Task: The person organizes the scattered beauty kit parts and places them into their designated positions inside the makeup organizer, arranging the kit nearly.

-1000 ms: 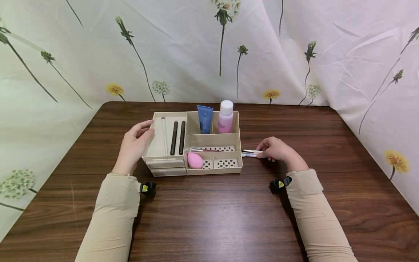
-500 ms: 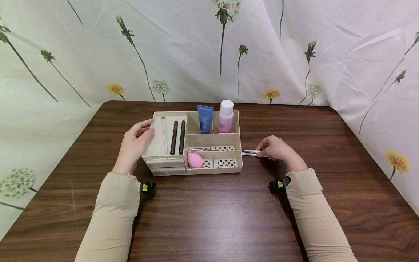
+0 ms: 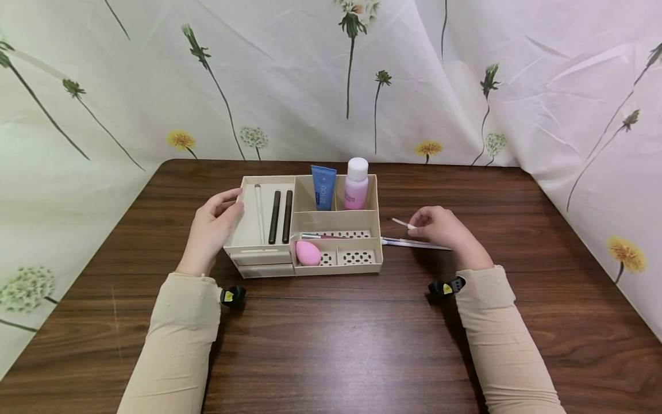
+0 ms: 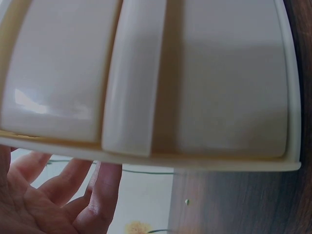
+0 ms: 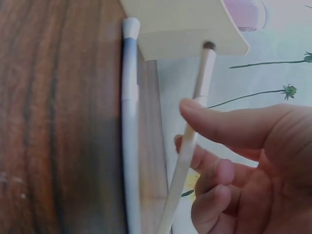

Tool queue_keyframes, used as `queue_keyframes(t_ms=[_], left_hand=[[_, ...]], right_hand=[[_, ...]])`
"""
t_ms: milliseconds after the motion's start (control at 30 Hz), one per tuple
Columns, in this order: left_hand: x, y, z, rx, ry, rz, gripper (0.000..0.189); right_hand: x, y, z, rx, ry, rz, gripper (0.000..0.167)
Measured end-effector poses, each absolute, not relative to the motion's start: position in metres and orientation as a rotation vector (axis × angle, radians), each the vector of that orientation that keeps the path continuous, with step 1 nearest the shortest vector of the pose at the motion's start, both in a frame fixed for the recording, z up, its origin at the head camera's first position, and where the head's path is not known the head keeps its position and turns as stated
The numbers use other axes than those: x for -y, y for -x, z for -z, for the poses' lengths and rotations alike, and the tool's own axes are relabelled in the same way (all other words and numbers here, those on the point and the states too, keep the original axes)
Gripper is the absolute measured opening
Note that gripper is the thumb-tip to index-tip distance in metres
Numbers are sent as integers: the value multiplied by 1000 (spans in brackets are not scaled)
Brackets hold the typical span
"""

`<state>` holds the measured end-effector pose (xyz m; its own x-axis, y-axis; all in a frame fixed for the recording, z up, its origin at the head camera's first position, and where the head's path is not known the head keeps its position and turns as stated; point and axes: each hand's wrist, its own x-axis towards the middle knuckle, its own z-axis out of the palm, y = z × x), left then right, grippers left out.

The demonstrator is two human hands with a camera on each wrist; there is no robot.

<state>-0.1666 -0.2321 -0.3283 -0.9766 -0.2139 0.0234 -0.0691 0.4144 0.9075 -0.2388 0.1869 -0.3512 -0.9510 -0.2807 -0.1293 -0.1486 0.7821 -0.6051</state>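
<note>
My right hand (image 3: 439, 233) pinches a slim white makeup brush (image 5: 183, 170) between thumb and fingers, its small dark tip pointing toward the organizer. Below it on the table lie other makeup brushes (image 3: 416, 244); a pale one with a blue band shows in the right wrist view. My left hand (image 3: 209, 233) rests against the left side of the cream organizer (image 3: 261, 253), fingers extended along its wall. On the organizer's left top lie a white brush (image 3: 260, 214) and two dark brown sticks (image 3: 281, 217). A reddish-handled brush (image 3: 328, 236) lies in its middle compartment.
A blue tube (image 3: 324, 190) and a pink bottle with a white cap (image 3: 356, 184) stand in the back compartments. A pink makeup sponge (image 3: 308, 253) sits in a front one. Behind the wooden table (image 3: 331, 345) hangs a flowered cloth (image 3: 289, 86).
My right hand has lifted one white brush up off the others beside the organizer, tilting it. The other brushes stay on the table. My left hand has not moved.
</note>
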Motion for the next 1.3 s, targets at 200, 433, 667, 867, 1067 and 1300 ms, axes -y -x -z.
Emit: queue_keyframes(t_ms=[200, 433, 667, 867, 1067, 1300], left_hand=[[233, 167, 329, 2528, -257, 1611, 50], [233, 168, 330, 2533, -257, 1609, 50], [233, 168, 330, 2527, -253, 1609, 50], [233, 167, 330, 2525, -259, 1604, 51], [233, 167, 330, 2525, -251, 1597, 51], [232, 166, 329, 2523, -251, 1604, 51]], right_hand=[[-186, 237, 345, -2739, 290, 1064, 17], [-183, 232, 338, -2700, 246, 1164, 22], [-181, 230, 333, -2662, 251, 1292, 27], [-179, 229, 329, -2647, 265, 1408, 29], [-177, 224, 322, -2642, 301, 1555, 32], [-174, 219, 315, -2628, 287, 1675, 32]])
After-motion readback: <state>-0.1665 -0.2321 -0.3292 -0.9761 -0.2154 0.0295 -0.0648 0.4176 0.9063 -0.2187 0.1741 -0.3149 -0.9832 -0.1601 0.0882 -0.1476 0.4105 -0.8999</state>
